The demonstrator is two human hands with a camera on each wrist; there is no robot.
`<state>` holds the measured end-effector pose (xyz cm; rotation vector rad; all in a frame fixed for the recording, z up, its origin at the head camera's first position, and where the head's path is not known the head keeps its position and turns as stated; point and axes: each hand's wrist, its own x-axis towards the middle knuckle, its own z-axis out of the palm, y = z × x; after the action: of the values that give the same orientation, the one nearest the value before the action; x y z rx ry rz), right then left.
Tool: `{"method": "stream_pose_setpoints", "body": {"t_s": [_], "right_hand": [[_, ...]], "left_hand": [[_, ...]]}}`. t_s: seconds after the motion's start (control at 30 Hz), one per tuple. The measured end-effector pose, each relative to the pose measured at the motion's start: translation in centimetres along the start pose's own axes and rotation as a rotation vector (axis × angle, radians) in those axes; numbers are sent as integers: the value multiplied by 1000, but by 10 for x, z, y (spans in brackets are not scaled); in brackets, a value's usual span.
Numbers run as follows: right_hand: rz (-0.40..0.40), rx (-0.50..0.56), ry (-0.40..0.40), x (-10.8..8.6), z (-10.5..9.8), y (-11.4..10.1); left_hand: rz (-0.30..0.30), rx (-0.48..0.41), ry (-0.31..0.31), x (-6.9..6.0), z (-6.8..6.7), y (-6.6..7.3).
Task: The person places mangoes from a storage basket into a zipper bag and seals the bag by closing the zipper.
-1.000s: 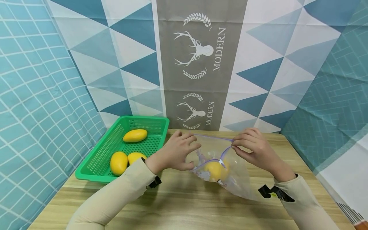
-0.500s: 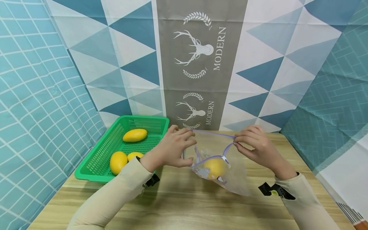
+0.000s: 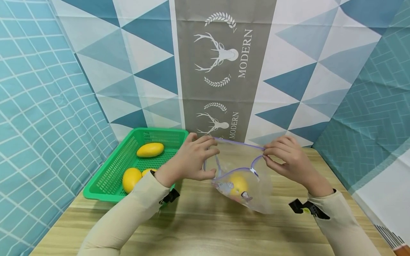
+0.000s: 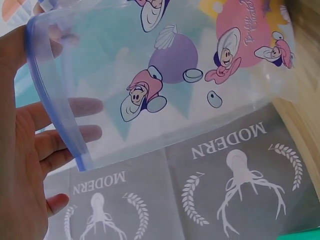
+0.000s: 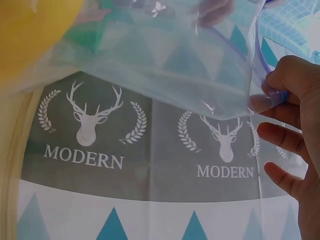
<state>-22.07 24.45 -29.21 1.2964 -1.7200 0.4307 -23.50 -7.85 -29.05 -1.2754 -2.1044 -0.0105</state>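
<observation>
A clear zip bag (image 3: 264,201) with a purple zip edge, a white slider (image 3: 253,171) and printed cartoon figures (image 4: 142,92) stands with its mouth spread. One yellow mango (image 3: 238,185) rests low inside it, also partly in the right wrist view. My left hand (image 3: 196,158) has its thumb and some fingers spread inside the left side of the mouth, seen through the film in the left wrist view. On the other side, my right hand (image 3: 289,161) pinches the zip edge between thumb and index finger, the remaining fingers apart from the bag in the right wrist view.
To the left, a green plastic basket (image 3: 183,137) holds yellow mangoes (image 3: 150,150); one is partly hidden by my left sleeve. Under everything is a wooden table (image 3: 205,227). A patterned cloth wall (image 3: 224,89) rises behind it.
Both hands have moved slightly up in the head view, bringing the bag's mouth with them. The bag's lower end and the mango inside have shifted left, and the mouth spreads wider.
</observation>
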Motion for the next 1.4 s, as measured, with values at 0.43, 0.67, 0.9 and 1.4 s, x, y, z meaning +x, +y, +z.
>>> {"method": "stream_pose_setpoints", "body": {"t_s": [0.43, 0.67, 0.9, 1.4], "right_hand": [[8, -99, -48, 4, -4, 1], [-10, -116, -48, 3, -1, 1], [0, -109, -56, 0, 2, 0], [8, -80, -60, 1, 4, -2]], "left_hand": [[-24, 23, -14, 4, -10, 0], [-21, 29, -13, 5, -8, 1], [-16, 34, -11, 5, -6, 2], [4, -14, 29, 4, -1, 0]]}}
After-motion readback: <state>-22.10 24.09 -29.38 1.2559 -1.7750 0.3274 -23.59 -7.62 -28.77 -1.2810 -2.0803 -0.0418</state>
